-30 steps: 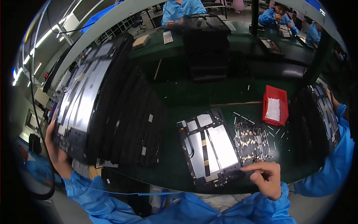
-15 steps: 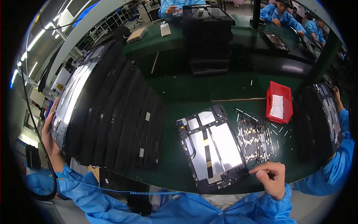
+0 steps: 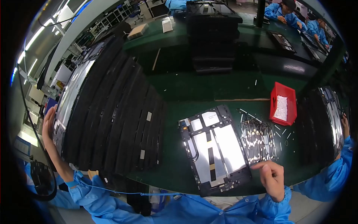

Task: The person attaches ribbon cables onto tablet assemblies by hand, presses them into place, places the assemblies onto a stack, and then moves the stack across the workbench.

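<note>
My right hand point(image 3: 273, 178), lower right, pinches at the small metal strips point(image 3: 257, 140) beside the open panel point(image 3: 214, 149); whether anything is caught, can't tell. Left hand point(image 3: 48, 123) flat, holding nothing, on the leaning panel stack point(image 3: 108, 108), far left. Best lift one strip only.

An electronics assembly floor, green benches and blue coats all round.

A long green work table point(image 3: 194, 86) carries a leaning row of black device panels point(image 3: 112, 112), an opened back panel point(image 3: 214, 149) with its boards showing, a red parts bin point(image 3: 283, 103) and a tray of small metal pieces point(image 3: 257, 140). Further stacks of trays point(image 3: 212, 37) stand behind, and blue-coated workers point(image 3: 279, 11) bend over the next bench under strip lights.
</note>
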Demonstrator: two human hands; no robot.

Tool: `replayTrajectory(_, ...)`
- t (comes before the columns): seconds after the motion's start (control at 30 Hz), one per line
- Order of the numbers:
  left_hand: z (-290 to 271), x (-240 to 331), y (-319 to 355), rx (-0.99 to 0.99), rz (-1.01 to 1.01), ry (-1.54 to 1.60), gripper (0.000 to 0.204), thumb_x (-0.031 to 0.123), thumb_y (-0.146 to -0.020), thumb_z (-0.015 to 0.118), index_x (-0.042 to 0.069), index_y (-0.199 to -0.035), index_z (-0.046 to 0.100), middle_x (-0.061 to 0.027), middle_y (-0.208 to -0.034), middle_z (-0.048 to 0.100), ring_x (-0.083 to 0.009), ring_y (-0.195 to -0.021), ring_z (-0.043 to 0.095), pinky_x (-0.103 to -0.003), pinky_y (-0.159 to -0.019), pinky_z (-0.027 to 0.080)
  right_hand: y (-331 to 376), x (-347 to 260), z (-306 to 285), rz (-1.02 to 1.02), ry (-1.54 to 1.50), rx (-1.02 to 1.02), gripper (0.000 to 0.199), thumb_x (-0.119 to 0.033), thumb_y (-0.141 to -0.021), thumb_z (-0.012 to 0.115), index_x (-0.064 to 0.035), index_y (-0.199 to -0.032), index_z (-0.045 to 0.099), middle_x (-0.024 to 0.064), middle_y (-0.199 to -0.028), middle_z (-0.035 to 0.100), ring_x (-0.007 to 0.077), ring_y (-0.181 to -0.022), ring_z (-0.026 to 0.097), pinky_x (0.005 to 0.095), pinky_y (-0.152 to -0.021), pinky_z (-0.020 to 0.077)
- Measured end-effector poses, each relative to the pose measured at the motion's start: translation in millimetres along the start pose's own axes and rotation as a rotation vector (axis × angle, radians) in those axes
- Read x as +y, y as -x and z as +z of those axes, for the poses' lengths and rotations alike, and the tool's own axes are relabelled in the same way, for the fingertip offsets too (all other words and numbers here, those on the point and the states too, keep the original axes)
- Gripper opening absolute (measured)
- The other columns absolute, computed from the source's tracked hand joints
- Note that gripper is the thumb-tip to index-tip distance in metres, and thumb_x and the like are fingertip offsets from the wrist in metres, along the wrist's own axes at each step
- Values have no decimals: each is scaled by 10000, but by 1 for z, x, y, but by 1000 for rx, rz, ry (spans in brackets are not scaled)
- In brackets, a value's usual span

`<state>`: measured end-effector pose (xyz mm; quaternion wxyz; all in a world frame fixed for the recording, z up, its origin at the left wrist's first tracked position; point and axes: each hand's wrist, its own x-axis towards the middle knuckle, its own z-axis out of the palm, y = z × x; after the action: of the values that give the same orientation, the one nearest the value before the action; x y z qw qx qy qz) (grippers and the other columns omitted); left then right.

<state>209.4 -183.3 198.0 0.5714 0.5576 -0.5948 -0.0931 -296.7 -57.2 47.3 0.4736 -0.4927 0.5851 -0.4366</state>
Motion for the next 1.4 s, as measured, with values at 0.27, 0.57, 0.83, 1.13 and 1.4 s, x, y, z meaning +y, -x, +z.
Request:
replayTrajectory(0.27, 50, -6, 117, 695, 424, -380, 433, 220, -956, 347, -92, -1246, 424, -223, -1288, 445, -297, -1235, 425, -406, -1100, 281, -40, 42, -30, 24, 702, 317, 230, -164, -851, 619, -69, -1054, 571, 179, -616, 556, 351, -569, 529, 415, -543, 397)
replayTrajectory(0.57, 190, 47, 295, -334, 186, 187, 240, 249, -874, 553, 9, -859, 549, -159, -891, 545, -305, -891, 556, -366, -693, 471, -61, 81, -55, 126, 732, 92, 167, -151, -808, 640, -29, -887, 557, 214, -797, 621, 407, -805, 585, 459, -669, 443)
replayTrajectory(0.83, 202, 73, 273, -571, -54, 485, 123, 79, -864, 552, -38, -891, 579, -191, -907, 612, -301, -820, 594, -373, -754, 477, -54, 41, -50, 127, 515, 137, 190, -139, -829, 614, 44, -778, 614, 134, -547, 507, 186, -487, 455, 338, -517, 387)
replayTrajectory(1.13, 219, 100, 277, -813, -477, 704, 250, 38, -833, 621, -47, -1066, 585, -176, -991, 623, -174, -756, 603, -250, -590, 469, -11, -10, -7, -140, 291, 397, 68, -75, -781, 678, -9, -767, 686, 52, -622, 636, 63, -514, 537, 194, -443, 352)
replayTrajectory(1.4, 205, 78, 292, -1030, -591, 783, 122, 106, -877, 602, -10, -914, 615, -89, -708, 601, -143, -619, 582, -260, -543, 443, 2, -21, 33, -343, -233, -266, 165, -63, -804, 683, 35, -936, 662, 138, -722, 657, 206, -547, 615, 269, -480, 444)
